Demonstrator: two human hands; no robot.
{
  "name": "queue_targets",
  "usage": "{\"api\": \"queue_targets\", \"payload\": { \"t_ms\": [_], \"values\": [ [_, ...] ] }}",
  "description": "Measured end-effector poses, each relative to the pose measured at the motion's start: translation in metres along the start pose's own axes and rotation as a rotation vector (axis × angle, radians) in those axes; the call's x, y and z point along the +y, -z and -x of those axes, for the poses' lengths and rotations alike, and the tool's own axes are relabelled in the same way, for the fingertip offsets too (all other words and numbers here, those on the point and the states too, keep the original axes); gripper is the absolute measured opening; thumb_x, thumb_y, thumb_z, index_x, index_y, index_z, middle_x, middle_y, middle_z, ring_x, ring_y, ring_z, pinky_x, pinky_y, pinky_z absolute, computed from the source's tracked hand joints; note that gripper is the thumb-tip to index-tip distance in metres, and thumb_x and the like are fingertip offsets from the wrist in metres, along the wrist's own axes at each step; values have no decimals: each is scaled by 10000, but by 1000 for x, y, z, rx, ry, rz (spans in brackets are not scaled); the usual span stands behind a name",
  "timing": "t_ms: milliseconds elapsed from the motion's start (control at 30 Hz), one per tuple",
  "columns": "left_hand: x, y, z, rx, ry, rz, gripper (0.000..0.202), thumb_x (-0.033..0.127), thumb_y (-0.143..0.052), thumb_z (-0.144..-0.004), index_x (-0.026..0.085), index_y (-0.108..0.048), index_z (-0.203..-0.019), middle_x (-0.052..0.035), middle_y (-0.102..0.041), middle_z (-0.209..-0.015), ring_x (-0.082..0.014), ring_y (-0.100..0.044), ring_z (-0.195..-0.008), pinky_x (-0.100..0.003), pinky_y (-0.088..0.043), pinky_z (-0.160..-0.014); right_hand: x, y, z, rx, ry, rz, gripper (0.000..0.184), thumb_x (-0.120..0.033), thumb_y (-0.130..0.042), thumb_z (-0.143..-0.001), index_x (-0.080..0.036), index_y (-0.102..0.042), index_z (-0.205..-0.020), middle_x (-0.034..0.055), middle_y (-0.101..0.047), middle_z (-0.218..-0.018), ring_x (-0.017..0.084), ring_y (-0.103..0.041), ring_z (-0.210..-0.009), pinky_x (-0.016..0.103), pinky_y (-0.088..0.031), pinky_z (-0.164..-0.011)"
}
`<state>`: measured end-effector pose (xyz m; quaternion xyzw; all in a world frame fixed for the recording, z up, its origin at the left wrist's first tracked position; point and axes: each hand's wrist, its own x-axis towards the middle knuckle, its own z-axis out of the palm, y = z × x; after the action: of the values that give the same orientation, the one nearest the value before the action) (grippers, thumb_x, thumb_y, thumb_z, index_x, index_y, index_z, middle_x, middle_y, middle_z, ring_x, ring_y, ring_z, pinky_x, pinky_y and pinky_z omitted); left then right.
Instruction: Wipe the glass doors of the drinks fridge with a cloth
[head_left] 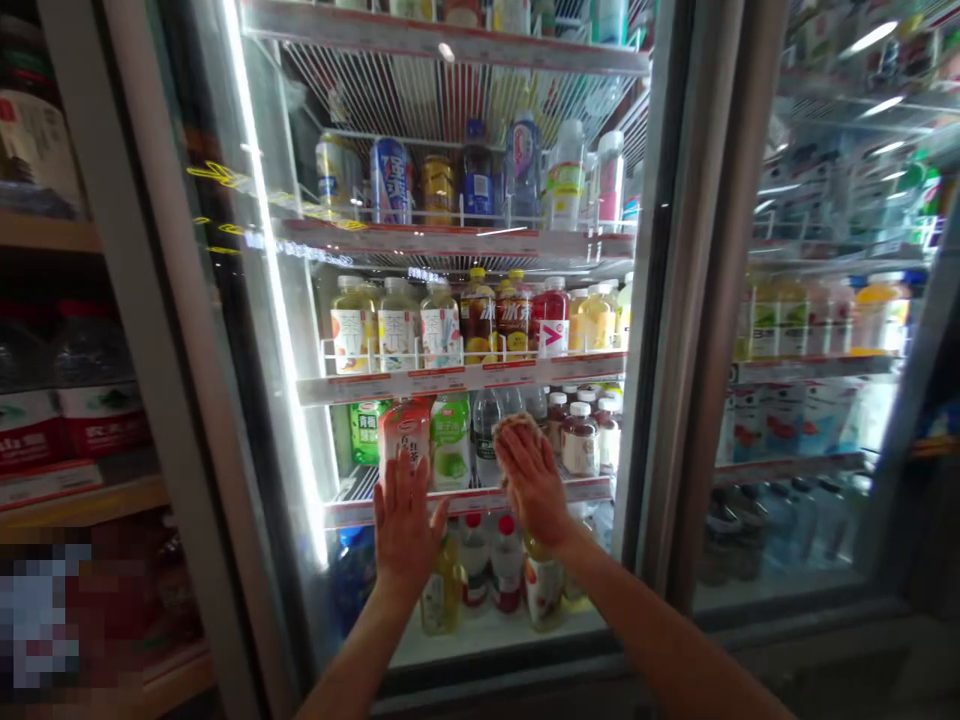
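In front of me is the glass door (450, 255) of a lit drinks fridge. A brownish cloth (523, 421) lies against the glass, partly hidden under my right hand (532, 487), which presses and holds it there. My left hand (406, 530) is spread flat, palm toward the glass, with nothing in it. Behind that hand, inside the fridge, stand a red-labelled bottle (405, 425) and a green-labelled bottle (450, 440). Clear bottles (486, 425) are seen beside the cloth, on the same shelf.
Upright metal door frames (694, 300) border the glass on the right. Another fridge section (810, 380) with drinks lies beyond. At the left, an open shelf (82, 490) holds bottles. Reflections streak the glass, and a light strip (262, 200) runs down inside.
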<state>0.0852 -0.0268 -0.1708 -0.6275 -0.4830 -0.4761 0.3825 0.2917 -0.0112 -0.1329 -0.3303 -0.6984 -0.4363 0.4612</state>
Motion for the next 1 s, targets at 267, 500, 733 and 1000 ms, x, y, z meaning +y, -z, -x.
{"api": "queue_targets", "payload": {
  "t_ms": [267,500,733,1000],
  "values": [
    [4,0,-1,13,12,7,733,337,-477,-887,190,-49,-1464,-157,-207,-1508,-265,-98,-1414,-507,-211,-1116,24,4,-16,212,-294,56,608,-128,-356,-886,-209,-187,-1465,114,-299,-1496,244,-170,-1415,518,-194,-1121],
    [2,0,0,-3,12,42,715,334,-473,-886,191,-78,-1464,-154,-224,-1504,-270,-111,-1412,-509,-210,-1117,-12,-2,-4,-5,20,-46,602,-79,-400,-852,-216,-298,-1430,62,-519,-1355,151,-266,-1383,403,-138,-1161],
    [0,0,1,-9,1,15,724,316,-477,-883,202,-61,-1465,-143,-209,-1510,-273,-128,-1408,-505,-230,-1113,49,12,-11,265,-382,96,586,-145,-344,-888,-215,-221,-1456,117,-279,-1503,271,-200,-1405,558,-227,-1092],
    [1,3,-1,10,-15,11,738,306,-493,-877,203,-58,-1464,-134,-181,-1519,-262,-108,-1413,-498,-217,-1119,3,6,3,-56,129,-28,528,-110,-369,-876,-231,-380,-1390,34,-525,-1350,151,-304,-1367,383,-179,-1160]
  ]
}}
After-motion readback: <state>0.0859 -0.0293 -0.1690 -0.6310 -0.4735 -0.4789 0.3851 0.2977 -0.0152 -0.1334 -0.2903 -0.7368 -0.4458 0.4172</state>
